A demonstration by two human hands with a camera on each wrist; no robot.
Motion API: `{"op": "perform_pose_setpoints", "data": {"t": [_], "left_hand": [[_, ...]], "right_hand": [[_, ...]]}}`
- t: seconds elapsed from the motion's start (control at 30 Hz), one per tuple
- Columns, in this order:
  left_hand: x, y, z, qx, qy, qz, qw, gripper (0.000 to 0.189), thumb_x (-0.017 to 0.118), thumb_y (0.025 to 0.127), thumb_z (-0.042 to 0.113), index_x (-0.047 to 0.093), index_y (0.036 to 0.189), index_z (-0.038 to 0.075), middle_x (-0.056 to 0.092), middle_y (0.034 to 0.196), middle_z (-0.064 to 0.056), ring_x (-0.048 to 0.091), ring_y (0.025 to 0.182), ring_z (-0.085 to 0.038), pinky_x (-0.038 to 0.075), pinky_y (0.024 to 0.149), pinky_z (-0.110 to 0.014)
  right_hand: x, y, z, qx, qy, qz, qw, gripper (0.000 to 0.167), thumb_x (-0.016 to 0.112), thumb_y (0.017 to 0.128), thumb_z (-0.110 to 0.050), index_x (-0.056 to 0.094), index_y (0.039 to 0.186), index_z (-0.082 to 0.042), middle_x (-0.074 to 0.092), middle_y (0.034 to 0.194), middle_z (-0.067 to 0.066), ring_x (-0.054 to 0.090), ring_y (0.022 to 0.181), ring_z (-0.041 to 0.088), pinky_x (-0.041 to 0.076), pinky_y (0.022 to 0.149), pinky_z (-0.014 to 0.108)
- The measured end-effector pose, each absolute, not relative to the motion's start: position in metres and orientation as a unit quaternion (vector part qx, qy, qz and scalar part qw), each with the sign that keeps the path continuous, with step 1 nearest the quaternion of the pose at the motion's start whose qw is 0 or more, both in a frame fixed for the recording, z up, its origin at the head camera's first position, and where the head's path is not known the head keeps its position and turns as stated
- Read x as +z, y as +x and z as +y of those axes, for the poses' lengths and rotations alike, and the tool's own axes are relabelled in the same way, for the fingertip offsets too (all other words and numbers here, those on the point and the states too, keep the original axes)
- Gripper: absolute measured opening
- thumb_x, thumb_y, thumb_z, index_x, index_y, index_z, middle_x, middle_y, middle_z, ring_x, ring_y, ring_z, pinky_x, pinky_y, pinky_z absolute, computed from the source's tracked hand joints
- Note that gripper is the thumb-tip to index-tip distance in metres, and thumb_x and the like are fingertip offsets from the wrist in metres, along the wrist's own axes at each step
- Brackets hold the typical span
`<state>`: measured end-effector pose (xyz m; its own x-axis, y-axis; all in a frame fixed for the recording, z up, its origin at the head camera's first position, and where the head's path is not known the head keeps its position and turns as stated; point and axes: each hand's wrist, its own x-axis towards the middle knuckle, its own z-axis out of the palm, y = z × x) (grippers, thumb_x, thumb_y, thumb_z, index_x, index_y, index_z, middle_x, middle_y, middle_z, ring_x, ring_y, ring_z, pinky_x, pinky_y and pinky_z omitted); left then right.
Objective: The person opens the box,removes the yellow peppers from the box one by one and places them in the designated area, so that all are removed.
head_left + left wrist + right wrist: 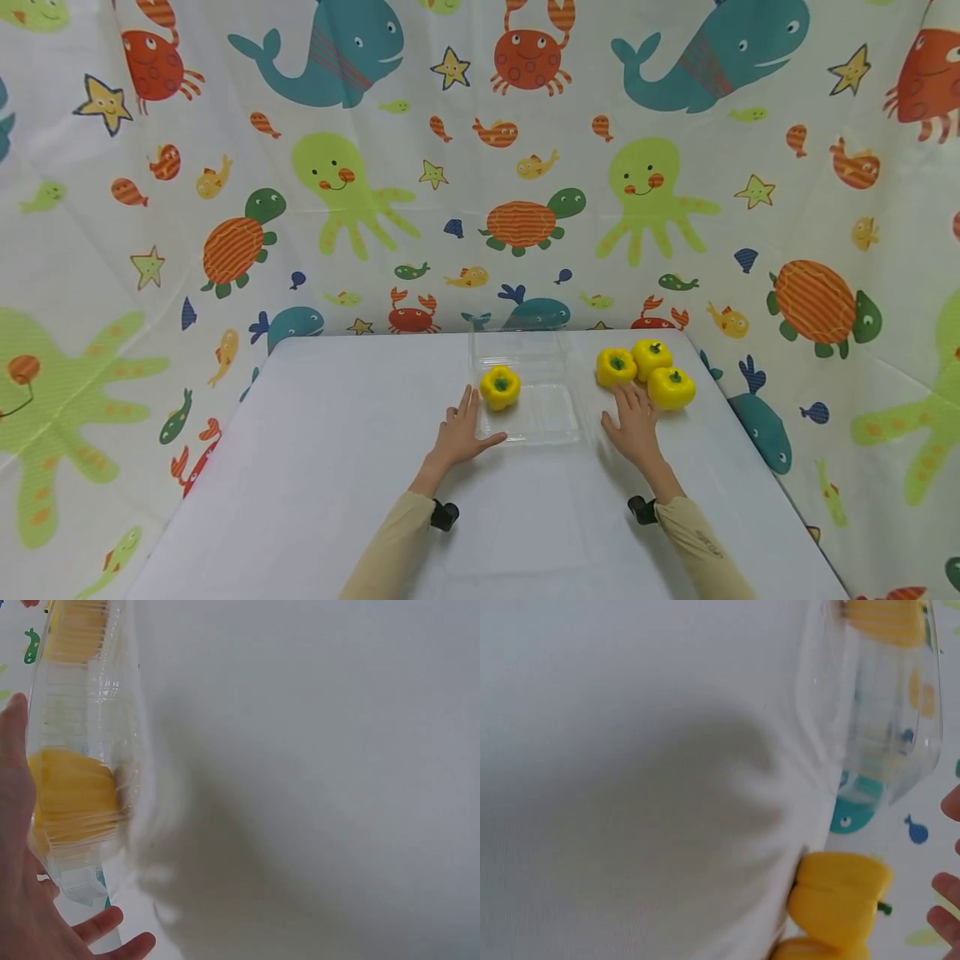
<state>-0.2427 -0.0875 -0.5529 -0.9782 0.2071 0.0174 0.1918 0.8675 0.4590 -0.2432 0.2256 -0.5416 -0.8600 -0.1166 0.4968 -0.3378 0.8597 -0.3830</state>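
A clear plastic clamshell box lies with its lid raised or folded back on the white table. One yellow bell pepper sits in its left part, stem up. My left hand is at the box's near left corner, fingers spread; the left wrist view shows them beside the clear wall. My right hand reaches toward three more yellow bell peppers right of the box: one at left, one behind, one at right. Whether its fingertips touch them I cannot tell.
The white table ends at a back edge against a curtain printed with sea animals. The curtain also runs down both sides. A dark wrist camera sits at each cuff of the beige sleeves.
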Motion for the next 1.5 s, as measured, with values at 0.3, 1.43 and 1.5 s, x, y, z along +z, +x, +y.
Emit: {"op": "perform_pose_setpoints", "data": {"t": [0.3,1.43,1.5], "left_hand": [[-0.552,-0.243,-0.090,0.231,0.108,0.967,0.005,0.103,0.055,0.071,0.067,0.013,0.143,0.005,0.010,0.151,-0.011,0.038,0.110,-0.036,0.041,0.083,-0.052],[-0.550,-0.241,-0.085,0.198,0.098,0.975,0.013,0.103,0.055,0.071,0.067,0.016,0.142,0.003,0.013,0.150,-0.013,0.040,0.108,-0.038,0.040,0.085,-0.057],[-0.550,-0.242,-0.085,0.201,0.098,0.975,0.013,0.102,0.055,0.072,0.066,0.016,0.142,0.003,0.013,0.150,-0.013,0.040,0.109,-0.038,0.040,0.084,-0.057]], "right_hand": [[-0.542,-0.243,0.199,0.265,0.148,-0.927,0.220,0.041,0.059,0.080,-0.009,0.049,0.120,-0.004,0.046,0.126,0.018,0.034,0.115,0.035,0.019,0.089,0.058],[-0.546,-0.257,0.114,0.206,0.219,-0.946,0.117,0.049,0.062,0.083,-0.026,0.045,0.128,-0.013,0.035,0.139,0.012,0.038,0.118,0.032,0.030,0.087,0.054],[-0.545,-0.259,0.112,0.198,0.223,-0.948,0.106,0.051,0.062,0.083,-0.026,0.045,0.129,-0.013,0.034,0.141,0.011,0.037,0.120,0.031,0.030,0.088,0.054]]}}
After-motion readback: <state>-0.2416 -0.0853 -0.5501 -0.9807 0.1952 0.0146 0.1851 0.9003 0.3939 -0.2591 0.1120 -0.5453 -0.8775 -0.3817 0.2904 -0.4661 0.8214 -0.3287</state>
